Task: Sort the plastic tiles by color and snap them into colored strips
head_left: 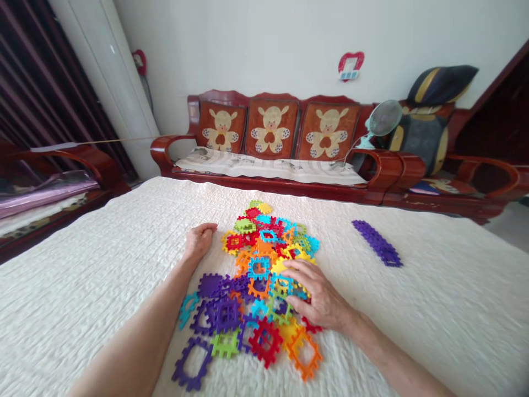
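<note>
A heap of flat plastic interlocking tiles (258, 270) in purple, red, orange, blue, green and yellow lies on a white quilted cloth (103, 264). My left hand (199, 240) rests curled in a loose fist on the cloth at the heap's left edge, holding nothing that shows. My right hand (316, 292) lies on the right side of the heap, fingers bent down onto a yellow and a blue tile. A joined strip of purple tiles (377, 242) lies apart to the right.
Behind the cloth stands a dark red wooden sofa (273, 138) with three bear-print cushions. A small fan (382, 118) and a bag (430, 121) sit at its right end. Another wooden seat (53, 182) is at the left.
</note>
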Demonstrator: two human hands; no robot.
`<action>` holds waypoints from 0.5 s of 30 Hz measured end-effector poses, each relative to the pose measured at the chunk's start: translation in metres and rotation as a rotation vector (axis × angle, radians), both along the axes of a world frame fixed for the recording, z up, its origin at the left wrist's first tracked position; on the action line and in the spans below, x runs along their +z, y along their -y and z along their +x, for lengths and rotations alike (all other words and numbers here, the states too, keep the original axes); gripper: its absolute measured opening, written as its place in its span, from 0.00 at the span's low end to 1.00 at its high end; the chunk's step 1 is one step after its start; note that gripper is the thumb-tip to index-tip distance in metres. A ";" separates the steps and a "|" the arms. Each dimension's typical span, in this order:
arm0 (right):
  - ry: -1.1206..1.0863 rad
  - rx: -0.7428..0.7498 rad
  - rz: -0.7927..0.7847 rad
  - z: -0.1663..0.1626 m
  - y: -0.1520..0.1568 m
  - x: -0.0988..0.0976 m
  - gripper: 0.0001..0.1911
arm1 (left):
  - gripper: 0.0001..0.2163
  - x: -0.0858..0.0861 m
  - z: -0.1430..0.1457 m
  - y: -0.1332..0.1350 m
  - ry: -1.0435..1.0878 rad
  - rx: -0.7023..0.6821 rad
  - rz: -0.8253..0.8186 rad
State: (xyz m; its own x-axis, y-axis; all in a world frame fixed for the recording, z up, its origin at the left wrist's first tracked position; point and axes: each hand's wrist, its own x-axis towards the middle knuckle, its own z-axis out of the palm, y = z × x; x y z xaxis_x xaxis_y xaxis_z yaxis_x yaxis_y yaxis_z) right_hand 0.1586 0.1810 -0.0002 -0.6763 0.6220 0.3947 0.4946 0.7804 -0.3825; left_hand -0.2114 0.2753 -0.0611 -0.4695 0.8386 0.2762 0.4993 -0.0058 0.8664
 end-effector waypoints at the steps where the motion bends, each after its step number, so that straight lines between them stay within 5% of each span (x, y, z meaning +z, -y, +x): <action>1: -0.011 -0.014 0.017 -0.003 -0.006 -0.002 0.22 | 0.16 0.000 0.000 0.000 0.000 -0.004 0.003; 10: -0.179 -0.261 0.184 -0.030 -0.031 0.003 0.15 | 0.16 -0.002 0.001 -0.002 -0.019 0.001 0.026; 15: -0.124 0.017 0.122 -0.063 -0.003 0.026 0.12 | 0.15 0.001 0.003 0.000 -0.038 -0.011 0.050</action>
